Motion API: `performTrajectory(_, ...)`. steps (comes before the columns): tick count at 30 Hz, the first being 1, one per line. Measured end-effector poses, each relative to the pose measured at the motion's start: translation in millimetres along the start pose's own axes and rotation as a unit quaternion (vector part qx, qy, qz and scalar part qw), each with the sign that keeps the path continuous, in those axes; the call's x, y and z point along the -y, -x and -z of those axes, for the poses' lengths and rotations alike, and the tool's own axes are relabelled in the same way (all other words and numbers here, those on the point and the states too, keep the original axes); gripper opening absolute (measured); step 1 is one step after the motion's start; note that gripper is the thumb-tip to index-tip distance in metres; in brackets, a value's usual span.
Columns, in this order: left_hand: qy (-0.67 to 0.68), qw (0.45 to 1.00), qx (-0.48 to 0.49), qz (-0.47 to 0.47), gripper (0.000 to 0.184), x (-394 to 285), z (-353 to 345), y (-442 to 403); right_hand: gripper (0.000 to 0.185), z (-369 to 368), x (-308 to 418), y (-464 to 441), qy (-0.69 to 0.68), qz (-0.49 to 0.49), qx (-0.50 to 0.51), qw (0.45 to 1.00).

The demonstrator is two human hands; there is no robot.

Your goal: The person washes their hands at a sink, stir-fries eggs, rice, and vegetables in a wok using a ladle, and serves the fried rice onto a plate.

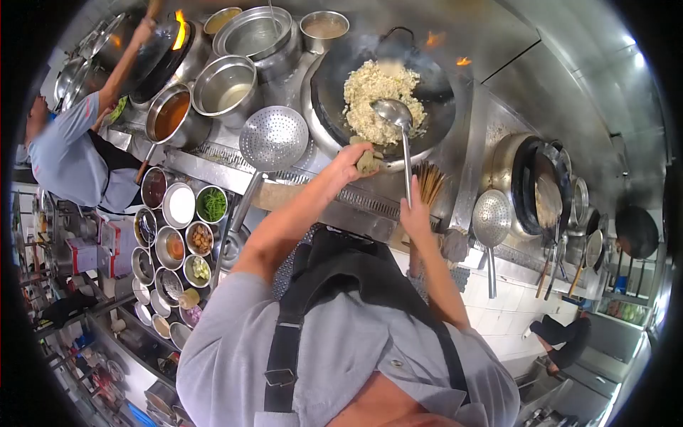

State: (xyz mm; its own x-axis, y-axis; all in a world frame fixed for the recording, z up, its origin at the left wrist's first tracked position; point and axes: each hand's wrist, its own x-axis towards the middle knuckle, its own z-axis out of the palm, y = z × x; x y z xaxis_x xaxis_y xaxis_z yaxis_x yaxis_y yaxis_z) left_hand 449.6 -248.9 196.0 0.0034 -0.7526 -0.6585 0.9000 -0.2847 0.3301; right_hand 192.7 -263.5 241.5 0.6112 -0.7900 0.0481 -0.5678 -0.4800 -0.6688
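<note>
A large dark wok [437, 117] sits on the burner in front of me, with pale fried rice [364, 89] heaped in it. My left hand [350, 159] is closed on a folded greenish cloth [368, 163] at the wok's near rim. In my right hand [416, 211] is the handle of a metal ladle [393, 112], its bowl resting on the rice. Just beside that hand stands a bamboo wok brush [430, 183]. Left of the wok, a perforated strainer [274, 138] lies on the stove edge.
Metal pots [225, 85] stand behind the strainer, and a pot of brown liquid [169, 116] is farther left. Several seasoning bowls [178, 206] line the left. Another strainer [491, 218] and a second wok station [506, 174] are at right. At upper left another person [67, 153] works near a flame [179, 32].
</note>
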Motion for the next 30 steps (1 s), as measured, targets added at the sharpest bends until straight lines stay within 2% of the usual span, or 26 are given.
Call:
performTrajectory(1, -0.018, 0.999, -0.015, -0.027, 0.029, -7, -13, 27, 0.063, 10, 3, -6, -0.026, 0.073, -0.022, 0.997)
performTrajectory(2, -0.008, 1.000, 0.013, -0.011, 0.029, -11, -17, 48, 0.061, 36, 23, 0, -0.066, 0.014, 0.031, 0.997)
performTrajectory(4, 0.005, 0.997, 0.066, 0.028, 0.029, -15, -14, 77, 0.061, 81, 49, 14, -0.081, 0.007, 0.101, 0.992)
performTrajectory(5, 0.010, 0.999, 0.034, 0.022, 0.029, -12, -15, 77, 0.061, 95, 49, 19, -0.088, 0.004, 0.140, 0.986)
performTrajectory(6, 0.013, 1.000, 0.005, 0.010, 0.028, -10, -21, 72, 0.062, 91, 40, 12, -0.048, 0.124, 0.125, 0.983)
performTrajectory(8, -0.035, 0.998, -0.031, -0.041, 0.029, -5, -22, 59, 0.062, 70, 39, -23, 0.005, -0.002, 0.172, 0.985)
performTrajectory(9, -0.037, 0.997, -0.001, -0.061, 0.030, 12, -2, 50, 0.063, 63, 42, -37, 0.033, -0.067, 0.199, 0.977)
performTrajectory(11, -0.041, 0.991, 0.064, -0.108, 0.034, 44, 43, 44, 0.066, 29, 30, -60, 0.115, -0.034, 0.106, 0.987)
performTrajectory(12, -0.050, 0.993, 0.055, -0.091, 0.036, 59, 57, 68, 0.068, 22, 25, -66, 0.156, -0.019, 0.060, 0.986)
performTrajectory(13, -0.061, 0.994, 0.047, -0.077, 0.039, 66, 64, 87, 0.067, 26, 24, -61, 0.106, 0.004, 0.042, 0.993)
performTrajectory(16, -0.064, 0.980, 0.078, -0.174, 0.041, 64, 42, 106, 0.062, 34, 28, -30, -0.041, 0.096, -0.019, 0.994)
performTrajectory(17, -0.039, 0.992, 0.056, -0.101, 0.036, 54, 38, 93, 0.062, 38, 34, -18, -0.053, 0.052, 0.025, 0.997)
performTrajectory(18, 0.015, 0.997, 0.039, -0.071, 0.027, 41, 31, 71, 0.062, 48, 40, -9, -0.066, 0.007, 0.068, 0.995)
performTrajectory(19, -0.019, 0.995, 0.030, -0.097, 0.021, 22, 2, 80, 0.062, 57, 46, -7, -0.079, -0.031, 0.102, 0.991)
performTrajectory(23, -0.017, 0.999, 0.032, -0.039, 0.021, 1, -20, 81, 0.060, 118, 78, 10, 0.004, 0.031, 0.224, 0.974)
performTrajectory(24, -0.020, 0.999, 0.029, -0.028, 0.022, 1, -21, 85, 0.059, 116, 75, 7, 0.048, 0.101, 0.210, 0.971)
performTrajectory(27, -0.026, 0.997, 0.034, -0.060, 0.021, 16, 0, 46, 0.065, 66, 75, -36, 0.130, -0.038, 0.215, 0.967)
performTrajectory(28, -0.034, 0.992, 0.044, -0.117, 0.030, 32, 14, 44, 0.066, 40, 61, -36, 0.139, -0.030, 0.168, 0.975)
performTrajectory(30, -0.044, 0.991, 0.036, -0.120, 0.036, 59, 36, 63, 0.069, 0, 30, -45, 0.159, -0.006, 0.071, 0.985)
